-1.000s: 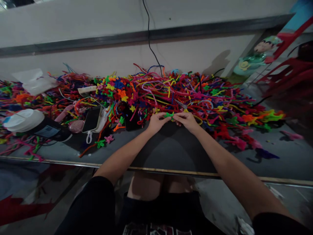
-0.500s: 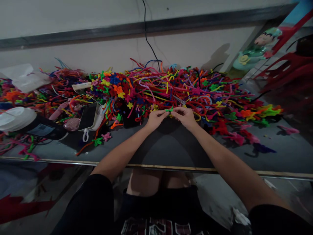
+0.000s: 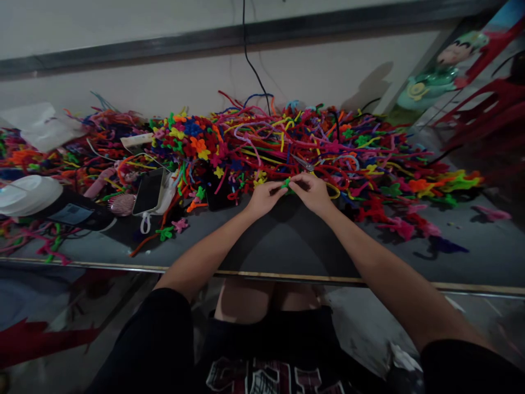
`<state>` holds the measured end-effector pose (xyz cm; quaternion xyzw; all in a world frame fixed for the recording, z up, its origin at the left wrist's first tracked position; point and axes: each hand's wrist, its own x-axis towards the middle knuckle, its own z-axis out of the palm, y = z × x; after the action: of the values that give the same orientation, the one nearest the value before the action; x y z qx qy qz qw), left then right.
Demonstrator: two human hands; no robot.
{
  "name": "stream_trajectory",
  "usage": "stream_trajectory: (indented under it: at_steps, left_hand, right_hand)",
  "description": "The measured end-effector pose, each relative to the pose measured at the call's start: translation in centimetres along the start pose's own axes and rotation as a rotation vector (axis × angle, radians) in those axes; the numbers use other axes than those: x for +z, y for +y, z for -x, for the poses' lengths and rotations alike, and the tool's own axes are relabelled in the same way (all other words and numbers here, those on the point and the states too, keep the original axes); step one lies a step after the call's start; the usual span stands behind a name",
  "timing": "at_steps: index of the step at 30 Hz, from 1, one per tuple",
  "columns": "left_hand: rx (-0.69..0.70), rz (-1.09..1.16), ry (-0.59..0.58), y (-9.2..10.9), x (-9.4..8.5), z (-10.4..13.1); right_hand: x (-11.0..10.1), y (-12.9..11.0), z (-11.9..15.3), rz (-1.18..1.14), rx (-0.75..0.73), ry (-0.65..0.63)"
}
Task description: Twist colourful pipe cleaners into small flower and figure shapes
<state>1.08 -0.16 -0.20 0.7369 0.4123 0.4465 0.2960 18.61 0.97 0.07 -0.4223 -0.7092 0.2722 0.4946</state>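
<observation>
Green bit (image 3: pixel 286 184) has shifted in the grip, less showing than 1 sec ago! L to R: cup (image 3: pixel 71 210), brush (image 3: pixel 122 204), phone (image 3: pixel 150 190) right beside it. L hand (image 3: pixel 262 200) pinching the bit — it's betw. both hands, in front of the pile (image 3: pixel 262 137). R hand (image 3: pixel 314 195) pinching too, scissors (image 3: pixel 308 166) just behind, part hidden — then pink flower (image 3: pixel 400 227) far R.

green fuzzy piece (image 3: pixel 286 184) | small, partly hidden, exact shape unclear | pinched between left fingers (image 3: pixel 273 186) and right fingers (image 3: pixel 301 179)
</observation>
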Motion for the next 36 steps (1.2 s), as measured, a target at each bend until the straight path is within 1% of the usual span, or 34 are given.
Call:
stream_trajectory:
  at_steps: [2, 4, 6, 9, 12, 15, 19, 21, 24, 26, 27, 29, 31, 34, 36]
  left_hand:
    - [-0.044, 0.024, 0.079, 0.3, 0.1, 0.1]
    - [-0.059, 0.041, 0.107, 0.5, 0.1, 0.1]
    - [-0.048, 0.025, 0.111, 0.6, 0.1, 0.1]
    - [-0.014, -0.054, 0.111, 0.8, 0.0, 0.2]
    - [0.015, -0.098, 0.087, 1.1, 0.0, 0.2]
    - [0.034, -0.067, 0.068, 1.4, 0.1, 0.1]
    - [0.017, -0.004, 0.08, 1.4, 0.2, -0.1]
    - [-0.024, 0.009, 0.135, 1.0, 0.2, -0.2]
    - [-0.115, 0.058, 0.29, 0.2, 0.3, -0.3]
    - [-0.183, 0.133, 0.363, -0.2, 0.7, -0.2]
    - [-0.214, 0.183, 0.371, -0.3, 1.0, -0.1]
    - [-0.249, 0.28, 0.348, -0.2, 1.6, 0.0]
    - [-0.239, 0.338, 0.307, 0.1, 2.0, 0.1]
    - [-0.165, 0.315, 0.264, 0.5, 1.9, 0.1]
    - [-0.135, 0.247, 0.235, 0.5, 1.5, 0.0]
  right_hand:
    - [0.0, -0.5, 0.1, 0.029, -0.029, -0.023]
    - [-0.1, -0.9, 0.2, 0.06, -0.051, -0.044]
    - [-0.1, -1.3, 0.3, 0.085, -0.06, -0.049]
    - [-0.1, -1.6, 0.3, 0.119, -0.072, -0.053]
    - [0.0, -1.9, 0.3, 0.15, -0.059, -0.08]
    - [0.3, -2.2, 0.3, 0.164, -0.026, -0.095]
    - [0.7, -2.4, 0.5, 0.132, -0.006, -0.058]
    - [0.7, -2.4, 0.5, 0.091, 0.028, -0.003]
    - [0.8, -2.3, 0.6, -0.056, 0.134, 0.084]
    - [1.1, -2.2, 0.7, -0.217, 0.264, 0.059]
    - [1.4, -2.1, 0.7, -0.296, 0.331, 0.029]
    - [1.9, -2.0, 0.7, -0.414, 0.424, -0.005]
    - [2.2, -1.9, 0.6, -0.458, 0.442, 0.043]
    - [2.2, -1.7, 0.4, -0.433, 0.435, 0.111]
    - [2.1, -1.5, 0.3, -0.412, 0.431, 0.094]
